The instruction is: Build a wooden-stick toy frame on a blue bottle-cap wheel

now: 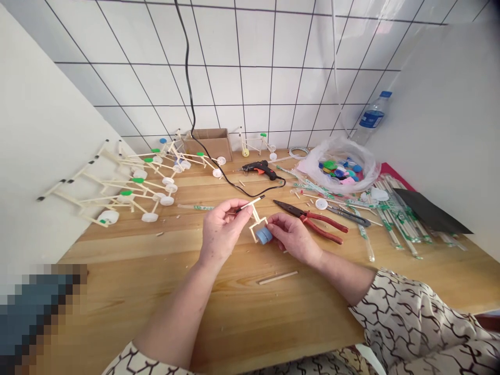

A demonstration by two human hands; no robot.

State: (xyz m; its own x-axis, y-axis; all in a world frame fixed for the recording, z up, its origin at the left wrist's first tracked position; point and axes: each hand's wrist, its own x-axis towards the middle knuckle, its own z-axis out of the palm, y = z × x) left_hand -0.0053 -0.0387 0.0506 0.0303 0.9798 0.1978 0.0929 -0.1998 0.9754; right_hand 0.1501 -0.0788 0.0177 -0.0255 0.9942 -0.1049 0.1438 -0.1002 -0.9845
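Over the middle of the table, my left hand [222, 229] pinches the handlebar end of a small stick frame [257, 214] made of pale wooden sticks. The handlebar has a dark tip. At the forked end of the frame sits a wheel of blue bottle caps [264, 235]. My right hand [295, 237] is closed at the fork's right side, fingertips against the stick next to the blue wheel. Beyond my right hand lie red-handled pliers [312, 219]. A loose wooden stick [278, 277] rests on the table nearer to me.
Several finished stick tricycles [133, 182] crowd the left. A glue gun [260, 169] with a black cord lies at the back. To the right are a bag of bottle caps [339, 166], a utility knife [349, 215], wrapped chopsticks [398, 213] and a water bottle [371, 119].
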